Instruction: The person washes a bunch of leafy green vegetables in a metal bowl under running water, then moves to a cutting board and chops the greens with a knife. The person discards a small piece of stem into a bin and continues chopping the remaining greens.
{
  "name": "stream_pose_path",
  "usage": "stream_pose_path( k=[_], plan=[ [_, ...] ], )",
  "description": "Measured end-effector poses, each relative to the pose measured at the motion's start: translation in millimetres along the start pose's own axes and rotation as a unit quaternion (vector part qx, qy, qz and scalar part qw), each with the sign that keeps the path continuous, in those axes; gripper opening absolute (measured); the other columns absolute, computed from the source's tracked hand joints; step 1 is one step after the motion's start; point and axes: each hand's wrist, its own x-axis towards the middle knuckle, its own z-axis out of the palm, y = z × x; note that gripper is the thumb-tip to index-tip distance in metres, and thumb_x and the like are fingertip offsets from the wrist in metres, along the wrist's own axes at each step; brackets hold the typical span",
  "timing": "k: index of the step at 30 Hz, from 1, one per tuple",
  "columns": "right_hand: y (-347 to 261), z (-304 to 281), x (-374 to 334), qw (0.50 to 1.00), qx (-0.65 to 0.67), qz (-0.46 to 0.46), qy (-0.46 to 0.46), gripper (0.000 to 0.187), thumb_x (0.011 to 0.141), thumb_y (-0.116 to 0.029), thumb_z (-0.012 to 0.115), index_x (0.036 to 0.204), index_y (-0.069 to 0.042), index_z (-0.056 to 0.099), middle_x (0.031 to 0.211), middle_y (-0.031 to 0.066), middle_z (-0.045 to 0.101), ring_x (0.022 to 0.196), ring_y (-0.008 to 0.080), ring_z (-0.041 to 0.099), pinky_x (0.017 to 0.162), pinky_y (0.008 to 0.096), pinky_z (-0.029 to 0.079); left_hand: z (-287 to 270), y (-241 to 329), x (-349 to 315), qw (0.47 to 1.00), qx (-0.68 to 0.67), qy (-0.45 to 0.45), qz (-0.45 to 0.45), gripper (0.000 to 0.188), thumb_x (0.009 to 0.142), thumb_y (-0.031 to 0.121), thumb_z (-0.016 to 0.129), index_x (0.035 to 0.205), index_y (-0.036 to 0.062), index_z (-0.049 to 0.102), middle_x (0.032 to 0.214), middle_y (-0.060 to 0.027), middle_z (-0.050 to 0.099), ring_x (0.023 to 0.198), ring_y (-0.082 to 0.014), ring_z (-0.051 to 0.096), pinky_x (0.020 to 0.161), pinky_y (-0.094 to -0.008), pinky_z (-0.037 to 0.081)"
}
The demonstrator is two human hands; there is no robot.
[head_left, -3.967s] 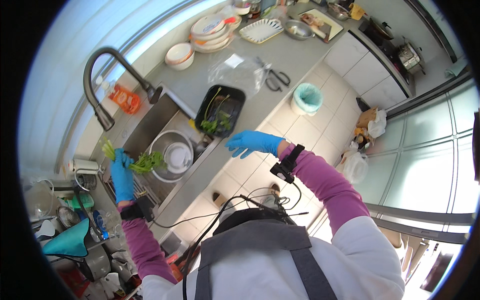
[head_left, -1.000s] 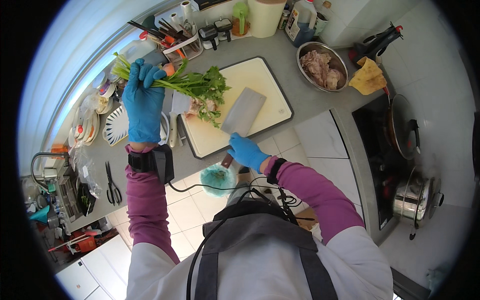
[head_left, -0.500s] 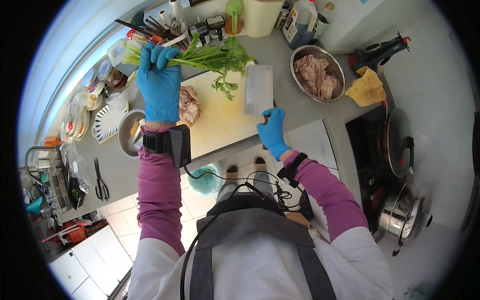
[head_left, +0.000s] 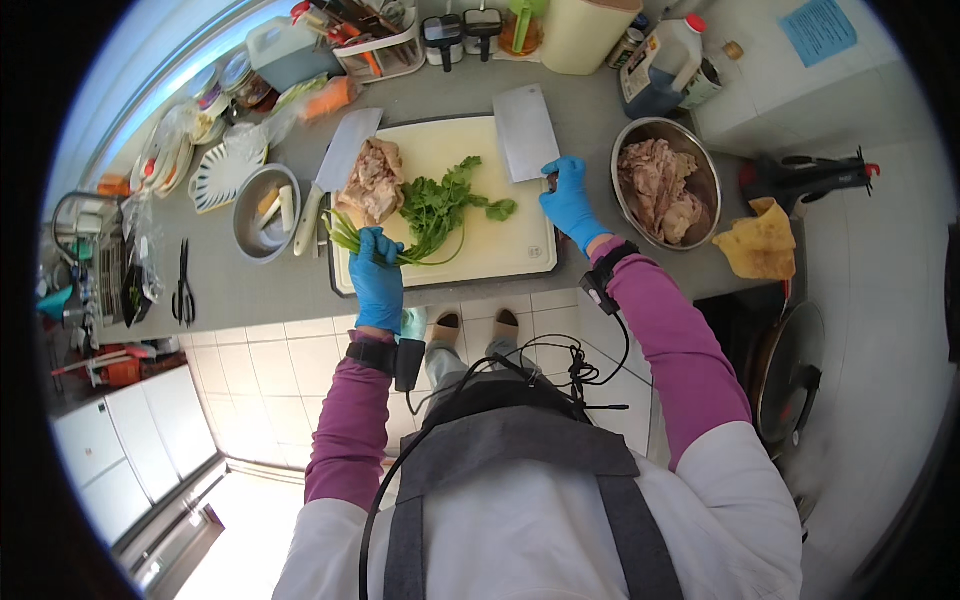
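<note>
My left hand (head_left: 377, 285), in a blue glove, is closed round a bunch of leafy celery (head_left: 432, 212) at the near left of the cutting board (head_left: 500, 240). Pale stems stick out to the left of the fist, and the leaves lie across the board. My right hand (head_left: 570, 205), also gloved in blue, grips the dark handle of a cleaver (head_left: 525, 132). Its broad blade lies over the board's far right corner. A piece of raw-looking meat (head_left: 372, 182) rests on the board's left part, beyond the left hand. Beside it lies a white-handled knife (head_left: 345, 150).
Right of the board stands a steel bowl (head_left: 712, 205) of meat, with a yellow cloth (head_left: 758, 240) beyond it. Left are a grey bowl (head_left: 240, 222) with pale pieces, a patterned dish (head_left: 225, 180) and black scissors (head_left: 184, 285). A jug of dark liquid (head_left: 660, 70) stands at the back.
My left hand has come down and nearer with the celery, from above the board's far left to its near left. The right hand keeps the cleaver. The view has shifted.
</note>
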Motion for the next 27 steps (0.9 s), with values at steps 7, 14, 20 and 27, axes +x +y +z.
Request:
stream_pose_path(
  k=[7,14,20,27],
  plan=[
    [-2.8,6.9,11.3,0.997,-0.054,-0.061,-0.018,0.041,0.064,0.012,0.050,0.101,-0.002,0.043,0.107,0.0153,0.038,0.095,0.0317,0.048,0.087,0.0351,0.042,-23.9,-28.5,-7.2,0.990,0.009,0.137,0.004,0.016,0.095,0.018,0.049,0.095,0.0028,0.052,0.071,-0.0021,0.049,0.066,-0.0158,0.052,0.075,-0.0345,0.048],
    [0.3,25.8,16.0,0.998,-0.002,-0.060,-0.037,0.044,0.065,0.010,0.050,0.106,-0.001,0.044,0.111,0.0169,0.039,0.103,0.0340,0.046,0.092,0.0365,0.040,-28.2,1.8,13.0,0.942,0.198,0.161,-0.217,0.027,0.087,0.031,0.061,0.093,0.0048,0.057,0.084,-0.0087,0.062,0.077,-0.0206,0.062,0.071,-0.0340,0.052],
    [-20.8,25.6,16.7,0.983,-0.169,-0.073,-0.023,0.042,0.067,0.008,0.052,0.108,-0.002,0.050,0.118,0.0187,0.042,0.109,0.0364,0.046,0.094,0.0388,0.040,-31.0,47.1,23.0,0.847,0.469,0.089,-0.235,0.038,0.085,0.033,0.063,0.102,-0.0010,0.056,0.086,-0.0109,0.063,0.073,-0.0210,0.066,0.059,-0.0327,0.056],
    [-80.3,47.5,3.3,0.954,-0.059,-0.132,-0.262,0.040,0.073,0.007,0.050,0.110,-0.008,0.059,0.116,0.0167,0.049,0.105,0.0344,0.050,0.090,0.0363,0.044,-30.7,74.5,25.8,0.712,0.657,0.043,-0.245,0.032,0.085,0.026,0.062,0.090,-0.0058,0.058,0.070,-0.0139,0.062,0.060,-0.0197,0.065,0.050,-0.0312,0.054]
  ],
)
